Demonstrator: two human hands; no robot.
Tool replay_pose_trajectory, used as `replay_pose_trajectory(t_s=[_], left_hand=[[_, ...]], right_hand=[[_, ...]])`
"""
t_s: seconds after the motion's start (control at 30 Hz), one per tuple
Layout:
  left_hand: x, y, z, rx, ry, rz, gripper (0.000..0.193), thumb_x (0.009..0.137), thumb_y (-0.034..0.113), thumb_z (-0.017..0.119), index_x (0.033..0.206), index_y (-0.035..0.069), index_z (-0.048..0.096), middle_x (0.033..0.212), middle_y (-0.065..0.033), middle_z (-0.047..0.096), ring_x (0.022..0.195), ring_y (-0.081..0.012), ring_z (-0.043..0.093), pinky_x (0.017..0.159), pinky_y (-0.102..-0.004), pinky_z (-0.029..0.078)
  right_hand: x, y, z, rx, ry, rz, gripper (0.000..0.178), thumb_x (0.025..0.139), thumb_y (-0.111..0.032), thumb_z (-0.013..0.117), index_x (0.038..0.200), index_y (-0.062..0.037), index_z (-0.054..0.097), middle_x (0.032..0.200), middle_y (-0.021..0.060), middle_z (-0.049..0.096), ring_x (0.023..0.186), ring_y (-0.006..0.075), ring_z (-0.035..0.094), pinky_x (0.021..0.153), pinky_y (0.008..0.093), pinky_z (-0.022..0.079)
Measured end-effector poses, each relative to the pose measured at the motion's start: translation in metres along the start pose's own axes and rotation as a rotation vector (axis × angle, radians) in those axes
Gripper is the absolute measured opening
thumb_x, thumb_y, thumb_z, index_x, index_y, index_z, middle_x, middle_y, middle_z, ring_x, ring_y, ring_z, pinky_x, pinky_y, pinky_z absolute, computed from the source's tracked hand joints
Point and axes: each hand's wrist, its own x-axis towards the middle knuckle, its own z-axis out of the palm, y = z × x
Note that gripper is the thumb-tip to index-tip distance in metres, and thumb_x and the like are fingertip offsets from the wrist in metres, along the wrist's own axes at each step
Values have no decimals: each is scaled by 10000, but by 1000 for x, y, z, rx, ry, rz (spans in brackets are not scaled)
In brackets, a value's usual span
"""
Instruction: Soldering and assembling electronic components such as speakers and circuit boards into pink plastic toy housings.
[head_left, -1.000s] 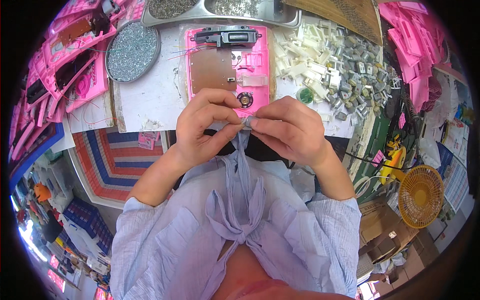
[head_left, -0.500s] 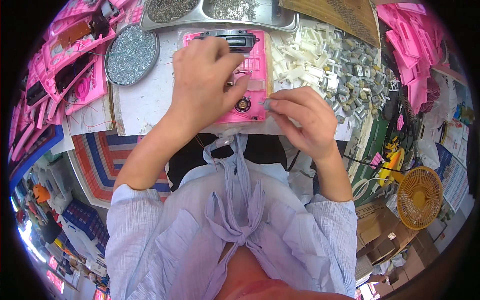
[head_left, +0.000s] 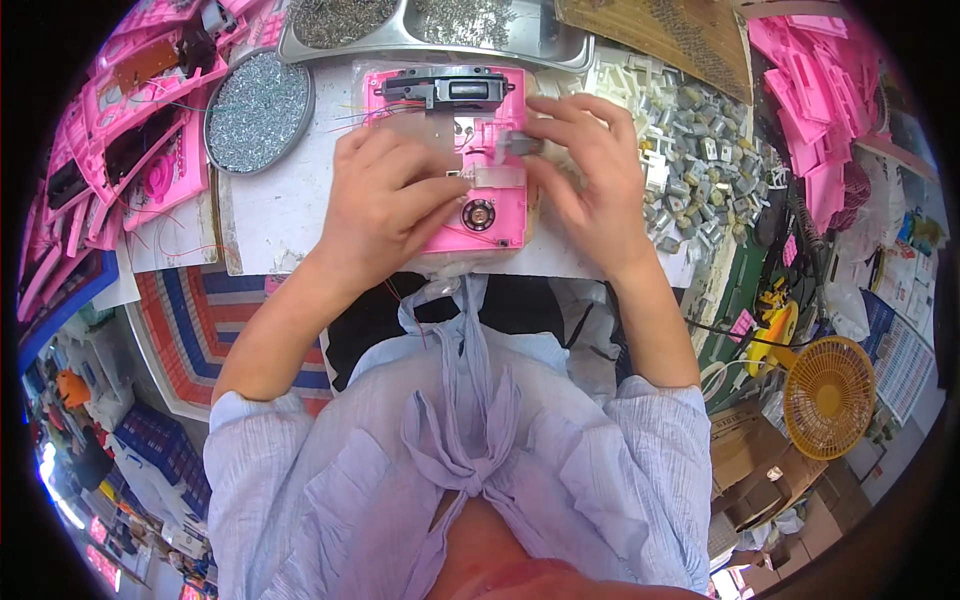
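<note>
A pink plastic housing (head_left: 450, 240) lies on the table in front of me, with a black part (head_left: 465, 90) across its far end and a small round black speaker-like piece (head_left: 478, 214) near its front. My right hand (head_left: 590, 170) pinches a small grey motor (head_left: 518, 144) over the housing's right side. From the left, my left hand (head_left: 385, 195) reaches over the housing with its fingertips pressed together by a whitish translucent piece (head_left: 498, 177). Whatever those fingertips hold is hidden. Thin wires (head_left: 385, 108) run out past the housing's left edge.
A round dish of small screws (head_left: 258, 112) and a metal tray (head_left: 540, 40) of small metal parts stand beyond. White plastic parts (head_left: 655, 170) and loose motors (head_left: 705, 150) are heaped at right. Pink housings pile up (head_left: 165, 160) at far left. A yellow fan (head_left: 828, 398) is lower right.
My right hand has carried the motor from beside the housing's right edge up over it. My left hand has drawn back toward me, uncovering the black part.
</note>
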Motion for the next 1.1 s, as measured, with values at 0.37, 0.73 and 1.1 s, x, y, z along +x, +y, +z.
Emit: replay_pose_trajectory(t_s=[0.37,0.73,1.1], left_hand=[[-14,-2,7,-24,118,-79,167,784,183,800,945,159,763,884,42,647,840,-175,593,866,-382,376],[23,-12,1,-204,36,-232,103,832,96,766,912,54,715,859,-59,650,754,-229,634,726,-336,469],[13,-6,-16,-299,-117,-77,160,834,65,777,978,33,713,955,-81,686,812,-240,675,706,-335,542]], right_hand=[[15,5,11,-115,-125,7,261,750,-180,834,995,-124,763,1248,91,650,1196,344,484,1018,441,403],[30,-6,-2,-197,-220,49,229,760,-185,830,973,-118,778,1262,103,638,1195,352,481,1019,442,422],[14,-14,-19,-92,-75,60,203,757,-95,781,959,-111,762,1155,60,683,1128,319,523,979,423,428]])
